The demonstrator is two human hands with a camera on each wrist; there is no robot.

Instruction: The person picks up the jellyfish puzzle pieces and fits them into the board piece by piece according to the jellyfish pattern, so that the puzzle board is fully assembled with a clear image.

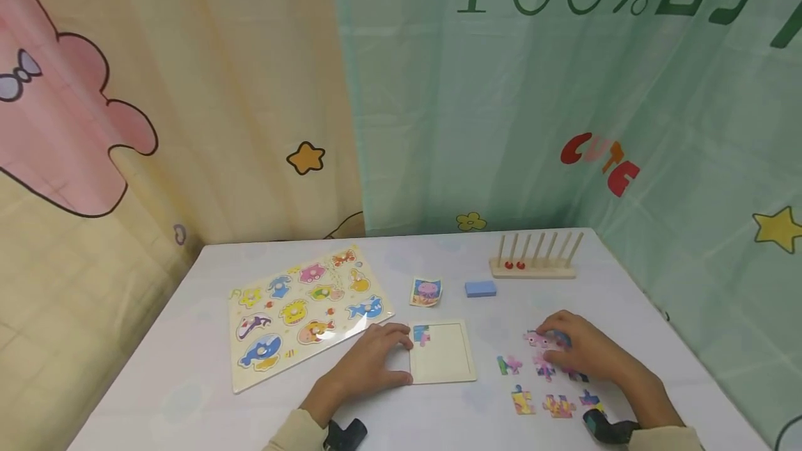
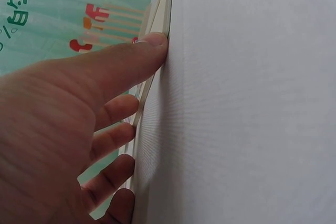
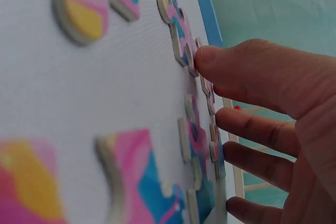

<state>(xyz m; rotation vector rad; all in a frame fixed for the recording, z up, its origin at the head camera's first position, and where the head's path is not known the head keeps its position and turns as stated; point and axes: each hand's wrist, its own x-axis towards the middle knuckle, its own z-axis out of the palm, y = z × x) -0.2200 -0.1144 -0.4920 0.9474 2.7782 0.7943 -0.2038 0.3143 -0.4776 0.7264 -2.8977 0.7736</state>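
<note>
My left hand (image 1: 370, 360) rests at the left edge of a square puzzle frame (image 1: 441, 364), thumb near the lower corner and fingers higher up. The left wrist view shows this hand (image 2: 58, 114) with its thumb and fingertips against thin edges. One blue and pink piece (image 1: 422, 335) lies in the frame's upper left corner. Over the loose pieces at the right is my right hand (image 1: 585, 350), fingertips at a pink piece with eyes (image 1: 537, 339). In the right wrist view, the thumb of this hand (image 3: 310, 135) touches a piece (image 3: 181, 32); its fingers are loosely bent.
A board of sea-animal shapes (image 1: 294, 312) lies left of the frame. Behind stand a small picture card (image 1: 426, 292), a blue block (image 1: 480, 289) and a wooden peg rack (image 1: 532, 272) with red beads. Several other loose pieces, including a yellow one (image 1: 523, 400), lie nearer the front.
</note>
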